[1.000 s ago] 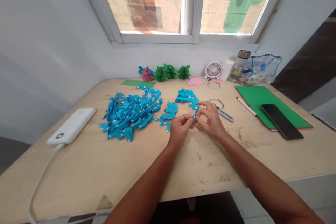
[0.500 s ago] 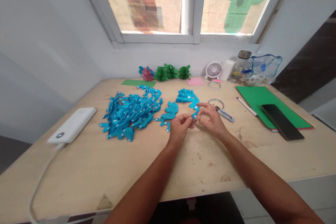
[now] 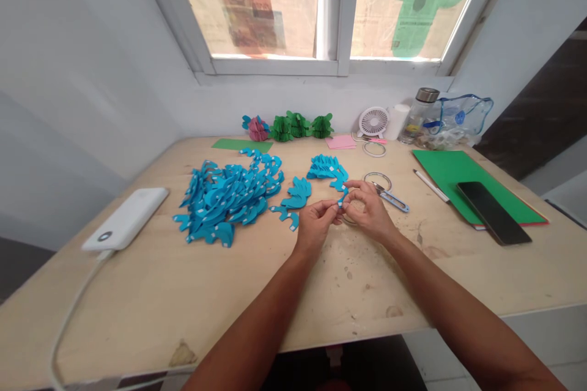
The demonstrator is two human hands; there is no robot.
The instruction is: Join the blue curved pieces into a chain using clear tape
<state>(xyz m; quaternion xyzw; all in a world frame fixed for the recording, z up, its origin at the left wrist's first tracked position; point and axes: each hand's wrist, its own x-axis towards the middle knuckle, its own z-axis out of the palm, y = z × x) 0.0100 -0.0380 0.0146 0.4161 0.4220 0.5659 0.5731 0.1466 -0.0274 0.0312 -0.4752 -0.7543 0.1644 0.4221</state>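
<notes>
Between the fingertips of my left hand (image 3: 320,220) and my right hand (image 3: 369,208) is a blue paper cutout (image 3: 342,197); both hands pinch it, and the fingers hide much of it. It seems to run up to a fanned row of blue cutouts (image 3: 325,166) just behind, though I cannot tell if they are joined. Left of my left hand lie a small stack of blue cutouts (image 3: 299,190) and a single curved blue cutout (image 3: 285,215) with white squares on its ends. Farther left spreads a big heap of similar cutouts (image 3: 229,192).
Right of my right hand are a blue utility knife (image 3: 393,200) and a metal ring (image 3: 378,181). A phone (image 3: 493,212) rests on green sheets (image 3: 468,180) beside a white pen (image 3: 431,186). A white power bank (image 3: 126,220) sits left. Green paper figures (image 3: 298,125) and a fan (image 3: 373,121) stand behind.
My two hands have shifted very slightly, and the pinched blue cutout has turned a little between the fingertips. Everything else on the table stays where it was.
</notes>
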